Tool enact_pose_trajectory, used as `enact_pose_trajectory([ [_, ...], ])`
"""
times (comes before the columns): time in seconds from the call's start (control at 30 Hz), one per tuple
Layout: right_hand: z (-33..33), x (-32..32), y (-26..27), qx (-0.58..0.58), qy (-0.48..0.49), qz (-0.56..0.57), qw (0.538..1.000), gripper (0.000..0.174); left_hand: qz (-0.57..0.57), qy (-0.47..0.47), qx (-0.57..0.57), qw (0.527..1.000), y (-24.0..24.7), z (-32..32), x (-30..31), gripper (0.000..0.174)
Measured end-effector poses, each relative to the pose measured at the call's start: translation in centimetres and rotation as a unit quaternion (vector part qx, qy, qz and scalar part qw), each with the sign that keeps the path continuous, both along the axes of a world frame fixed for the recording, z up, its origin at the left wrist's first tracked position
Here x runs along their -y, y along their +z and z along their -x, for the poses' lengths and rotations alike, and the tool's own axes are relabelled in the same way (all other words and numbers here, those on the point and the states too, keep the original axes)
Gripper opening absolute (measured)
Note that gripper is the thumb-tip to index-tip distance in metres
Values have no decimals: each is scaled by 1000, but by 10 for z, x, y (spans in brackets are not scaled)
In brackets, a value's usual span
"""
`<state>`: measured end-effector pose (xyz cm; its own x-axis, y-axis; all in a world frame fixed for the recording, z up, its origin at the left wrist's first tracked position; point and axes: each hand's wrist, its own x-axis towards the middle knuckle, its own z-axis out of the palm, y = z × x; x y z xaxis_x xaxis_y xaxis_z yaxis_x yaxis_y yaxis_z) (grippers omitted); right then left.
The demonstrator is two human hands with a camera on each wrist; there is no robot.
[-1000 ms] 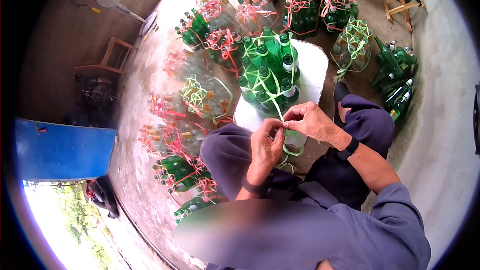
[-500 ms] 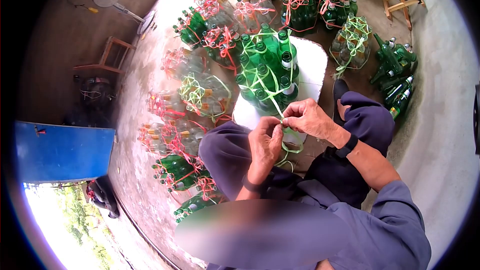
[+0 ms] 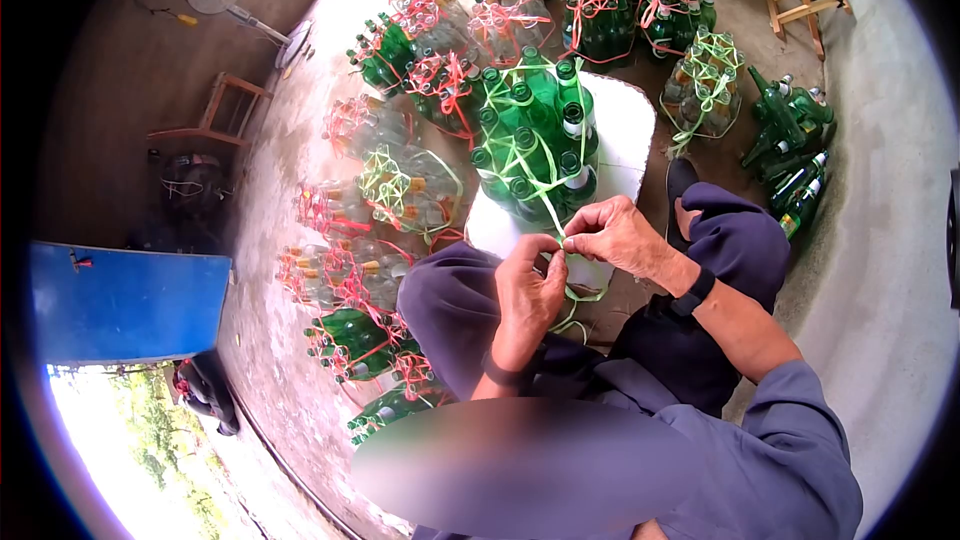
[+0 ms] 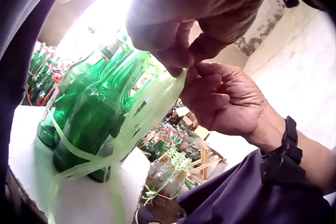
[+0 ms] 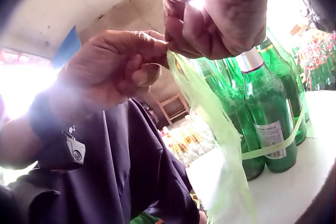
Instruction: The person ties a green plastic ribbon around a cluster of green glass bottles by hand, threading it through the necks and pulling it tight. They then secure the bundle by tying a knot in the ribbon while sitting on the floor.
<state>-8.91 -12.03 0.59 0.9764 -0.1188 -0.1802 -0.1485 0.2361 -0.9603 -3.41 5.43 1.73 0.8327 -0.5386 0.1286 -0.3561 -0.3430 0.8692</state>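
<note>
A cluster of green glass bottles (image 3: 540, 125) stands upright on a white-topped surface (image 3: 625, 135), bound with pale green plastic twine (image 3: 548, 208) laced around the necks. A band of the twine also runs around the lower bodies, seen in the right wrist view. My left hand (image 3: 528, 285) pinches the twine between thumb and fingers at the near side of the bottles. Right against it, my right hand (image 3: 620, 238) pinches the same twine. In the left wrist view the strand (image 4: 152, 98) stretches from the bottles up to both sets of fingertips. Loose twine hangs below the hands.
Bundles of clear and green bottles tied with red twine (image 3: 350, 280) crowd the floor to the left and beyond. A green-tied bundle (image 3: 705, 90) and a heap of loose green bottles (image 3: 795, 155) lie at right, near the wall. A wooden folding stool (image 3: 805, 5) stands behind.
Both hands keep pinching the twine at nearly the same spot, with small finger shifts. The hanging loop below them has changed shape. The bottles stay in place.
</note>
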Motion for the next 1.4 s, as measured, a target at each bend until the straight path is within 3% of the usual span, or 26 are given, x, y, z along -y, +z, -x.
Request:
enact_pose_trajectory([
  [0.27,0,-7,-10,29,-40,57,997,9,-73,-8,78,994,3,2,4,13],
  [0.37,1,-7,-11,33,-39,63,997,10,-71,-29,143,987,-3,-2,3,12],
  [0.5,0,-8,-15,34,-44,80,995,11,-24,-18,137,990,-5,-5,8,10],
  [0.57,2,-9,-12,33,-46,76,995,12,-32,-24,20,999,2,-3,6,10],
  [0.7,1,-9,-5,-3,-41,32,999,13,17,-18,-5,1000,-5,-2,7,9],
  [0.87,0,-12,-13,-14,-47,7,999,14,94,22,-154,983,-14,-3,7,8],
  [1.03,0,-13,-9,-15,-50,49,997,15,45,-4,-76,996,-9,-3,6,7],
  [1.1,0,-18,-9,98,-96,149,979,13,24,-18,-41,999,-12,-5,6,7],
  [1.17,-1,-20,-9,103,-103,149,978,13,97,21,-214,972,-18,-8,8,7],
  [1.2,-1,-20,-10,109,-111,148,977,13,111,23,-236,965,-17,-9,8,7],
  [1.23,-2,-19,-12,108,-112,148,977,13,110,22,-237,965,-15,-7,10,7],
  [1.3,-3,-15,-16,18,-76,91,993,14,43,12,-84,995,-11,-2,12,2],
  [1.37,-3,-15,-15,-9,-71,64,995,14,41,6,-81,996,-9,-2,11,2],
  [1.4,-2,-17,-13,32,-84,92,992,14,39,-1,-77,996,-9,-3,11,2],
])
